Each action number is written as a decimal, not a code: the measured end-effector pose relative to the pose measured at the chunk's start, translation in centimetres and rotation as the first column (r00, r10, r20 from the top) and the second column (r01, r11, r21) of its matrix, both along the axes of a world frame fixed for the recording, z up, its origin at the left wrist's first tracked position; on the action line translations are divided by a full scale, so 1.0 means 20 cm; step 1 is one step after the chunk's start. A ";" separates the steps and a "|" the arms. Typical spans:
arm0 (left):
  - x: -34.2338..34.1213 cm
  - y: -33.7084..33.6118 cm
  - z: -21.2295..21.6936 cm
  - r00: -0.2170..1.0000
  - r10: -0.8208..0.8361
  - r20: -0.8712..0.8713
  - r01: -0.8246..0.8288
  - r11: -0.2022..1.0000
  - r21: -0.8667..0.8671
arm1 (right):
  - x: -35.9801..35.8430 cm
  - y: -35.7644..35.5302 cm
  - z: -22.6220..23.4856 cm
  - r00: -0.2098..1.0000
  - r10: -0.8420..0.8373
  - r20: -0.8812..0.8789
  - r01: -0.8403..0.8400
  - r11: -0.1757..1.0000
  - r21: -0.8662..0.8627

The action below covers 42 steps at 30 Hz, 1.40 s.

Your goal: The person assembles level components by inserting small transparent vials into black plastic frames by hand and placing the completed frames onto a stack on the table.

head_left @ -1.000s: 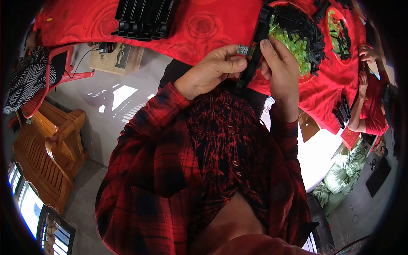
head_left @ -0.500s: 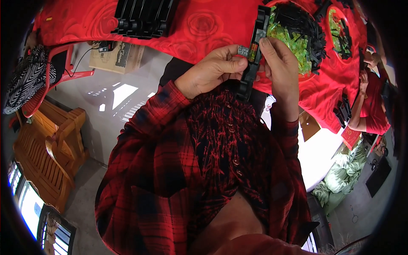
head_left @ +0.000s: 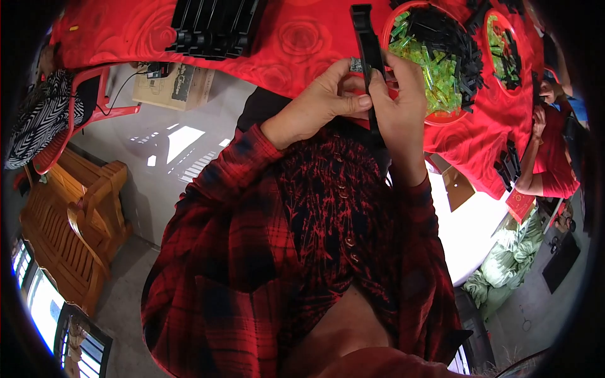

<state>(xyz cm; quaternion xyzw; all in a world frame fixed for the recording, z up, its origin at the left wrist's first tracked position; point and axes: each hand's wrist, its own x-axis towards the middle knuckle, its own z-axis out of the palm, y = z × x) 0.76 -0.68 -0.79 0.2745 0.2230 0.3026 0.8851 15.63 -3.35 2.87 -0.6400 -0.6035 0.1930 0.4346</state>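
Note:
A long, narrow black plastic strip (head_left: 363, 28) with a raised end is held upright between my hands, above my lap at the table's front edge. My left hand (head_left: 318, 104) pinches its left side with thumb and fingers; a grey patterned band (head_left: 356, 65) wraps the forefinger. My right hand (head_left: 403, 107) grips the strip from the right, thumb lying along it. The strip's hollow face is turned out of sight. Right of my hands stands a red basin (head_left: 446, 120) of clear green pieces (head_left: 432, 79) and small black pieces (head_left: 435, 28).
Several black ridged trays (head_left: 214, 28) lie on the red rose-patterned tablecloth (head_left: 302, 38). A second red basin (head_left: 487, 44) sits farther right, near a co-worker's red sleeve (head_left: 554, 160). A cardboard box (head_left: 157, 91), a red chair (head_left: 94, 94) and a wooden seat (head_left: 69, 220) are left.
The strip has been turned on its long axis, so its hollow face with green and orange bits no longer shows. Its upper end tilts left, and my right hand has shifted left.

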 end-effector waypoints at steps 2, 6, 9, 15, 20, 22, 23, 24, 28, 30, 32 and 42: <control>-0.01 0.01 -0.02 0.999 0.000 -0.038 0.002 0.998 0.056 | 0.01 -0.01 -0.01 0.998 0.008 -0.069 -0.016 0.993 -0.115; -0.03 0.05 -0.01 0.987 -0.064 -0.145 0.081 0.990 0.119 | 0.06 -0.03 0.00 0.992 0.057 -0.114 -0.090 0.945 -0.316; -0.03 0.09 0.01 0.964 -0.147 -0.224 0.185 0.969 0.161 | 0.05 -0.03 -0.01 0.979 -0.026 -0.202 -0.022 0.972 -0.235; -0.03 0.20 -0.06 0.904 0.277 -0.327 -0.083 0.862 0.501 | 0.04 -0.03 0.04 0.827 -0.167 -0.536 -0.087 0.906 -0.415; 0.08 0.25 0.05 0.996 0.069 -0.050 -0.064 0.994 0.085 | 0.02 -0.07 -0.04 0.922 -0.024 -0.387 -0.132 0.918 -0.373; 0.10 0.24 0.03 0.996 0.093 -0.008 -0.093 0.995 0.023 | 0.00 -0.06 -0.05 0.901 -0.039 -0.433 -0.097 0.953 -0.287; 0.11 0.23 0.02 0.993 0.115 0.035 -0.114 0.993 -0.040 | 0.00 -0.06 -0.04 0.909 -0.035 -0.416 -0.110 0.941 -0.320; 0.12 0.23 0.01 0.993 0.111 0.036 -0.110 0.993 -0.042 | 0.01 -0.06 -0.03 0.917 -0.038 -0.396 -0.115 0.928 -0.355; 0.13 0.23 0.00 0.981 0.154 0.119 -0.138 0.982 -0.133 | 0.02 -0.05 -0.03 0.949 -0.011 -0.315 -0.101 0.936 -0.338; 0.13 0.24 0.01 0.989 0.111 0.098 -0.103 0.991 -0.085 | 0.02 -0.05 -0.04 0.951 -0.011 -0.309 -0.117 0.912 -0.392; 0.13 0.24 0.02 0.989 0.109 0.100 -0.105 0.994 -0.042 | 0.00 -0.05 -0.02 0.949 -0.030 -0.315 -0.105 0.908 -0.405; 0.11 0.22 0.04 0.983 0.159 0.090 -0.154 0.986 -0.058 | -0.05 -0.05 -0.03 0.966 -0.044 -0.256 -0.058 0.924 -0.378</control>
